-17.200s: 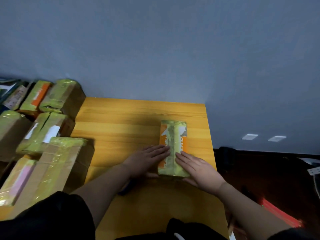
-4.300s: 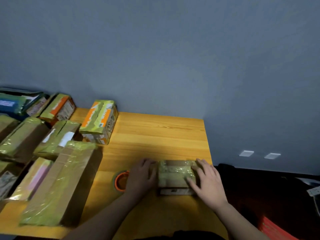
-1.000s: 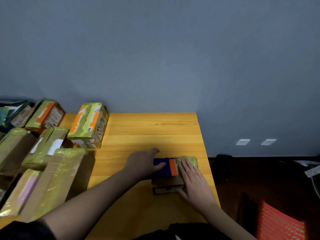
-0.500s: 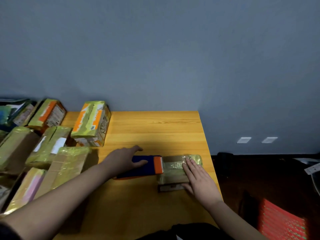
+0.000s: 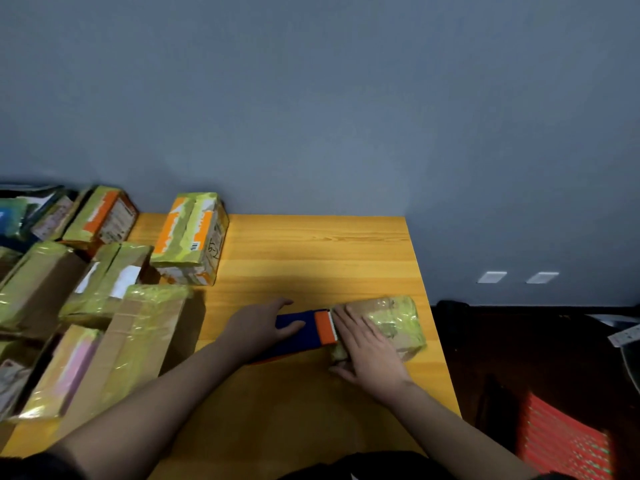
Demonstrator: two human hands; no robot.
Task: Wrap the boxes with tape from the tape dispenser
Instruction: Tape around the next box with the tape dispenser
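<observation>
Left hand [image 5: 258, 327] grips the tape dispenser [image 5: 304, 332] beside the box [image 5: 391, 323], right hand [image 5: 367, 344] spread flat atop.

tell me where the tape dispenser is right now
In the head view the blue and orange tape dispenser lies on the wooden table, gripped by the left hand, its orange end against the small box.

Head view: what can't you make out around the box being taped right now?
- Tape roll inside the tape dispenser: hidden by the left hand.
- Small box, near-left part: covered by the right hand.
- Tape strip's end: lost in glare.
- Writing on the orange box: too small.
</observation>
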